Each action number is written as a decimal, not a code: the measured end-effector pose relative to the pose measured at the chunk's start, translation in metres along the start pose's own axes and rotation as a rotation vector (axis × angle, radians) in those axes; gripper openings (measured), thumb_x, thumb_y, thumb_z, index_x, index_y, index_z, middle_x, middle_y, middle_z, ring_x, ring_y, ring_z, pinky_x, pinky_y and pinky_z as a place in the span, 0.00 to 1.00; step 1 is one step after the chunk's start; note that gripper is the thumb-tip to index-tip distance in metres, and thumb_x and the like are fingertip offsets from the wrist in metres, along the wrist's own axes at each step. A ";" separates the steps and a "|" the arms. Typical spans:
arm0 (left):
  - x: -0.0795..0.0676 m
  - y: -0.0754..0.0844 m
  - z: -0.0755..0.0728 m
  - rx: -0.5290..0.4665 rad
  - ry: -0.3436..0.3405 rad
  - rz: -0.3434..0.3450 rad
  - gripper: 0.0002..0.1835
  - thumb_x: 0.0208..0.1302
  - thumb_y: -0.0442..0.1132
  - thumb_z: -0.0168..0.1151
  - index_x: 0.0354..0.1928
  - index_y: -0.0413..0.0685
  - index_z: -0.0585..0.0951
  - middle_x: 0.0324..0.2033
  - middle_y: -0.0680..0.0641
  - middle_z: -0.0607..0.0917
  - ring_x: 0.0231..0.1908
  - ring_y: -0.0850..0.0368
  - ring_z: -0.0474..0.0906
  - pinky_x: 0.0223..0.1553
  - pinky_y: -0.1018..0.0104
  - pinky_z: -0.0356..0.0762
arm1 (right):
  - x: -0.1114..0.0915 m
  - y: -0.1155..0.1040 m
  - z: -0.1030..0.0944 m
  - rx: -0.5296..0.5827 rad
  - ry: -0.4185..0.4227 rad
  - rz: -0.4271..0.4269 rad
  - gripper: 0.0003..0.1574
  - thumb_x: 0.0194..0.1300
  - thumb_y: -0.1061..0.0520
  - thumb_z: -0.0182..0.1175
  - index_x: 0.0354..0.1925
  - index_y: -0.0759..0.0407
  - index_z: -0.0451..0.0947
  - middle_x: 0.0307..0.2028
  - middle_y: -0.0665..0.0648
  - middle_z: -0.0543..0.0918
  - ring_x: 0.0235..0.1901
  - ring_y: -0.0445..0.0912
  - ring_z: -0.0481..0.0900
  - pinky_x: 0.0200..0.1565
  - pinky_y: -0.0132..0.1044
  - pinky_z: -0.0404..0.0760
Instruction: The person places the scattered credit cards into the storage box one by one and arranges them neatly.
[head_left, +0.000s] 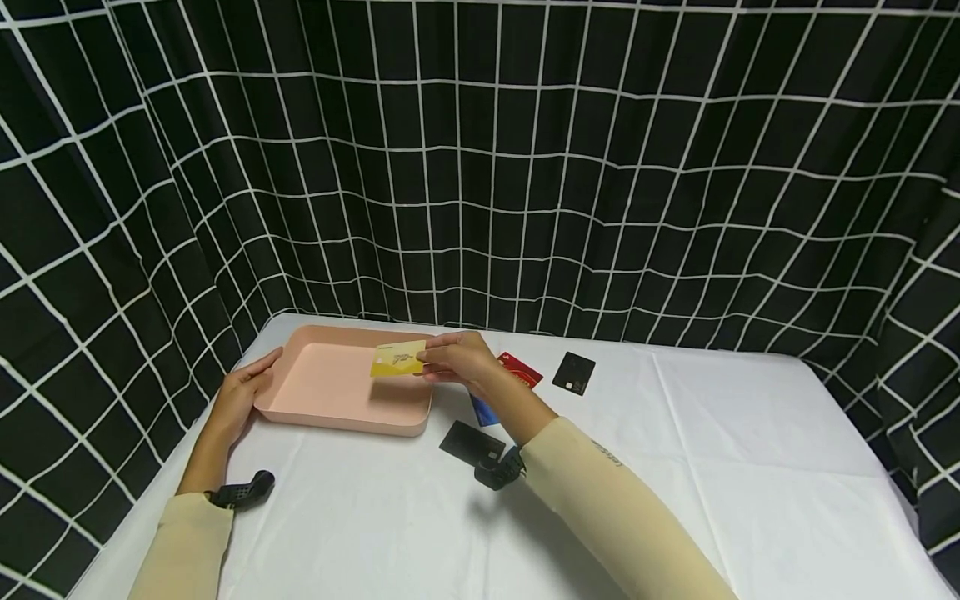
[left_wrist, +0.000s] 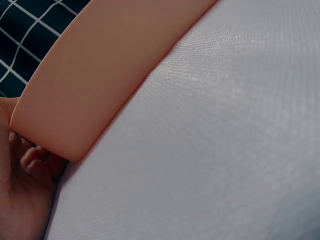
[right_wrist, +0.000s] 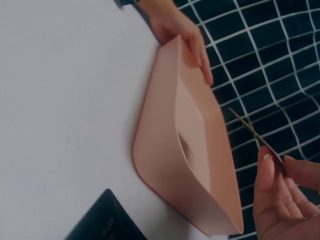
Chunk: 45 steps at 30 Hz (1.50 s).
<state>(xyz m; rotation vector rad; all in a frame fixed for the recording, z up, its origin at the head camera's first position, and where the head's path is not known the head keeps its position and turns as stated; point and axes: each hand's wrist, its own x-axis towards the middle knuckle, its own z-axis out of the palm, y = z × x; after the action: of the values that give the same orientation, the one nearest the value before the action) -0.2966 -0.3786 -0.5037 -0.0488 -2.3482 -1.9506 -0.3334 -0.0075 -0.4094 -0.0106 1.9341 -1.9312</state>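
Observation:
A pink tray (head_left: 341, 423) sits at the left of the white table. My left hand (head_left: 238, 398) grips its left end, with a finger over the rim in the right wrist view and curled fingers against the outer wall in the left wrist view. Over the tray's right part, my right hand (head_left: 459, 358) pinches a yellow card (head_left: 386, 360) by its right end, between thumb and fingers. The card stays above the tray floor and casts a shadow there. Edge-on, the same card (right_wrist: 250, 129) shows as a thin line in the right wrist view.
Right of the tray lie a dark card (head_left: 471, 442), a blue card (head_left: 483, 411) partly hidden by my right arm, a red card (head_left: 522, 369) and a black card (head_left: 573, 373). Black curtains (head_left: 510, 167) with a white grid rise behind and beside the table.

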 end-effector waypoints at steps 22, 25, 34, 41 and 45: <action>-0.003 -0.001 -0.003 -0.011 0.016 0.007 0.26 0.80 0.35 0.43 0.75 0.36 0.60 0.76 0.39 0.57 0.78 0.46 0.48 0.63 0.82 0.62 | 0.012 -0.005 0.038 0.062 -0.036 0.005 0.19 0.64 0.70 0.65 0.53 0.74 0.79 0.29 0.61 0.86 0.23 0.43 0.85 0.27 0.31 0.85; -0.006 -0.002 -0.003 -0.010 0.011 0.000 0.26 0.80 0.35 0.42 0.76 0.37 0.60 0.77 0.39 0.56 0.78 0.45 0.48 0.64 0.82 0.62 | 0.013 -0.003 0.043 0.063 -0.036 0.011 0.19 0.64 0.70 0.65 0.53 0.74 0.79 0.29 0.60 0.85 0.22 0.44 0.85 0.26 0.31 0.85; -0.006 -0.002 -0.001 -0.019 0.004 0.005 0.26 0.80 0.34 0.43 0.76 0.37 0.60 0.77 0.39 0.57 0.78 0.45 0.47 0.66 0.80 0.61 | 0.019 0.001 0.052 0.094 -0.032 0.031 0.20 0.63 0.73 0.64 0.54 0.76 0.78 0.27 0.60 0.84 0.19 0.42 0.83 0.23 0.28 0.83; -0.002 -0.001 -0.001 -0.042 0.005 0.012 0.26 0.80 0.34 0.43 0.75 0.36 0.60 0.76 0.39 0.57 0.78 0.46 0.47 0.67 0.78 0.60 | 0.023 0.002 0.054 0.096 -0.018 0.048 0.17 0.63 0.73 0.64 0.51 0.76 0.80 0.29 0.62 0.85 0.21 0.43 0.84 0.28 0.30 0.85; 0.001 0.001 0.000 -0.012 0.003 0.013 0.25 0.80 0.33 0.42 0.75 0.37 0.61 0.76 0.39 0.57 0.78 0.45 0.47 0.68 0.77 0.59 | 0.026 0.004 0.055 0.093 -0.020 0.060 0.17 0.64 0.73 0.63 0.52 0.77 0.79 0.31 0.64 0.85 0.21 0.43 0.84 0.28 0.30 0.85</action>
<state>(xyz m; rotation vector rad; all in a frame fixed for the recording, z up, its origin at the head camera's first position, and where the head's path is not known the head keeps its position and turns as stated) -0.2978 -0.3781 -0.5027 -0.0611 -2.3287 -1.9569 -0.3402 -0.0672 -0.4180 0.0538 1.8101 -1.9718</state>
